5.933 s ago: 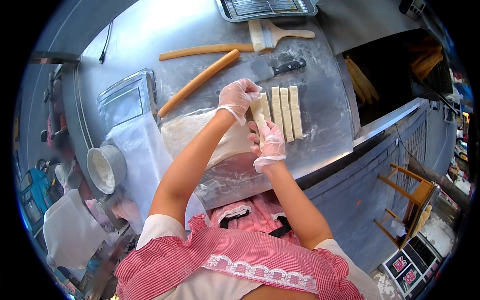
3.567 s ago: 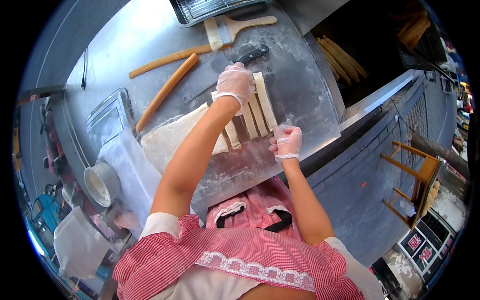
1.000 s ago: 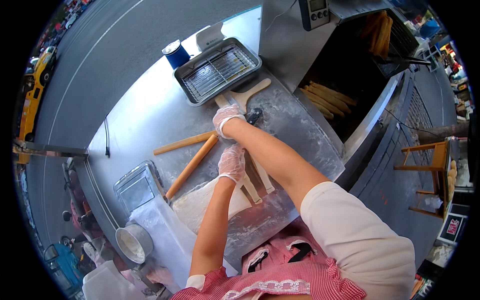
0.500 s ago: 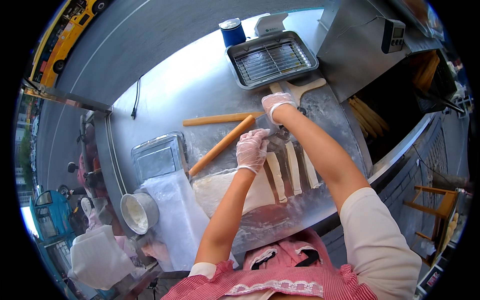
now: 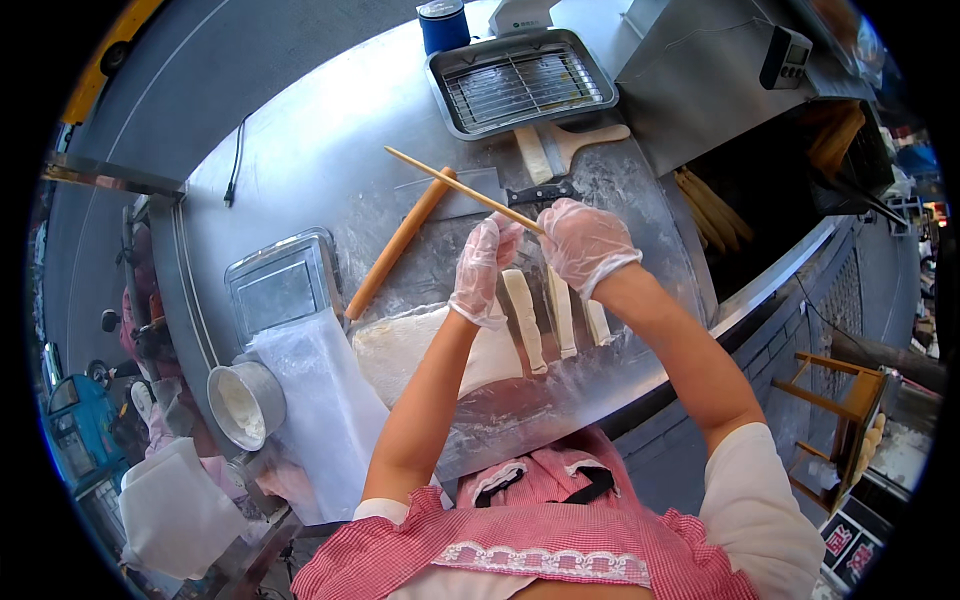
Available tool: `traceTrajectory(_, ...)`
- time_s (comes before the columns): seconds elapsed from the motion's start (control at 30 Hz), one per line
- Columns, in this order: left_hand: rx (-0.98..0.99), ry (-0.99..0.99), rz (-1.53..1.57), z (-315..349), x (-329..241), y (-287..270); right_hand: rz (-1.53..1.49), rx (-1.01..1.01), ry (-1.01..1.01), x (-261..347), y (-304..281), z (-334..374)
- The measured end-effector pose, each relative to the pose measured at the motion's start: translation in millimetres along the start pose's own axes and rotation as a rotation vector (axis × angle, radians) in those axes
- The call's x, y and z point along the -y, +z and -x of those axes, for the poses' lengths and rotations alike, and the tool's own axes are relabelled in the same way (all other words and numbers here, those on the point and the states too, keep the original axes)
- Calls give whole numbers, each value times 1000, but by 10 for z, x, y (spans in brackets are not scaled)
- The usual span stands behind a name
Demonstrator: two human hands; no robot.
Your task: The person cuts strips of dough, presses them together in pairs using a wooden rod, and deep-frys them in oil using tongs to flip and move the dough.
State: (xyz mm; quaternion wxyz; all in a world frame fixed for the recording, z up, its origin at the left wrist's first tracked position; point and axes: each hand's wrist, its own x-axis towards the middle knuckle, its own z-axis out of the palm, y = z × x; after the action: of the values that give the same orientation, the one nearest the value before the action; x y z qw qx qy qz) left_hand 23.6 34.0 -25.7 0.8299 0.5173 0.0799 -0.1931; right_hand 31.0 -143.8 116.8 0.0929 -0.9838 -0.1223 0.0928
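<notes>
Right hand [image 5: 588, 245]: gloved in clear film, fingers curled round the wooden rod [image 5: 440, 176]; I cannot see the fingertips.
Wooden rod: one, slanting up and left from that grip over the metal table [image 5: 330, 150]; its lower end is hidden in the fist, and I cannot tell whether its far end touches anything.
Left hand [image 5: 487, 262]: gloved likewise, fingers bent and close together near the rod; I cannot tell whether they pinch or touch it.
Dough strips [image 5: 523, 320]: I count three, side by side below the hands; the right hand covers upper parts of the right-hand two.
Dough sheet [image 5: 440, 352]: one, partly covered by the left forearm.
Rolling pin [image 5: 400, 245]: one, its upper end beneath the rod in my view.
Knife [image 5: 465, 195]: one, black-handled; the blade is partly hidden by rod and pin.
Brush [image 5: 545, 150]: one, just beside the racked tray [image 5: 520, 85].
Blue canister [image 5: 444, 30]: one, its top cut off by my view's upper edge.
Baked-looking sticks [image 5: 710, 210]: several in the dark recess; overlap and shadow prevent my count.
</notes>
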Motion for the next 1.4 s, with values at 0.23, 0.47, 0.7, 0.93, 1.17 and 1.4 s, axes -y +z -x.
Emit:
traceTrajectory(0.23,-80,-270,371,1049,345,704,-408,48,398,570,747,1522)
traceTrajectory(0.47,18,-125,-110,36,30,132,-196,72,355,879,1346,2564)
traceTrajectory(0.7,-24,185,-1205,-408,28,108,-194,13,336,847,1645,2521)
traceTrajectory(0.93,28,305,-1306,-377,101,121,-141,46,345,782,1906,2486)
traceTrajectory(1.17,130,296,-1393,-344,-18,136,-122,-132,298,747,2269,2384)
traceTrajectory(1.4,147,480,-1431,-375,93,-124,-177,-139,213,660,2203,2382)
